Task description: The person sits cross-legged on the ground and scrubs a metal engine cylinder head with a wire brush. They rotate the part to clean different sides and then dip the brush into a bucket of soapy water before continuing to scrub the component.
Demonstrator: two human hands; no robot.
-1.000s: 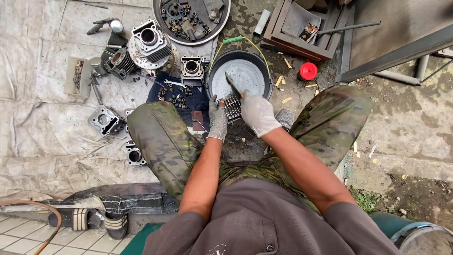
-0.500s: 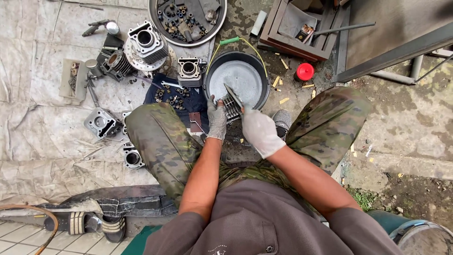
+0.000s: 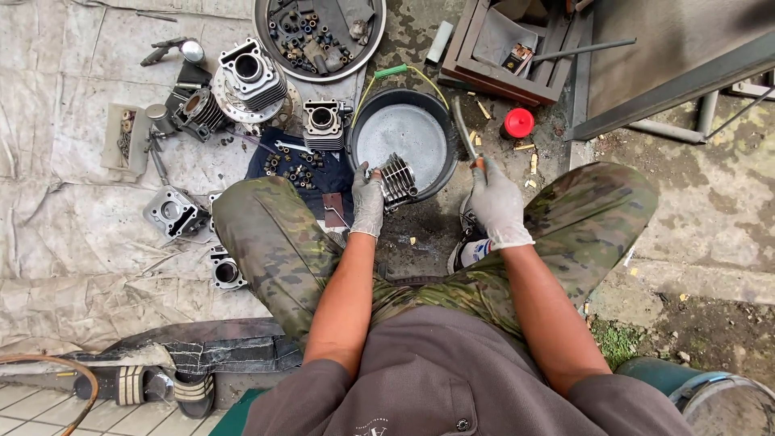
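Looking down from the head cam here; my left hand [image 3: 367, 200], in a grey glove, has its grip closed on a finned engine cylinder [image 3: 397, 178], holding it at the near rim of a round black basin [image 3: 440, 109], tilted over the grey pan inside; my right hand [image 3: 496, 206], gloved too, has its grip wrapped tight round the handle of a thin long tool [image 3: 462, 129] that points up past the basin's right edge, just beside it; can't tell exactly what kind of tool it is; a red cap [image 3: 517, 123] sits on the ground right of that; more finned cylinders [image 3: 323, 125] and a dark cloth with bolts [image 3: 295, 165] lie left of the basin; round tray of small parts [image 3: 319, 36] at the top.
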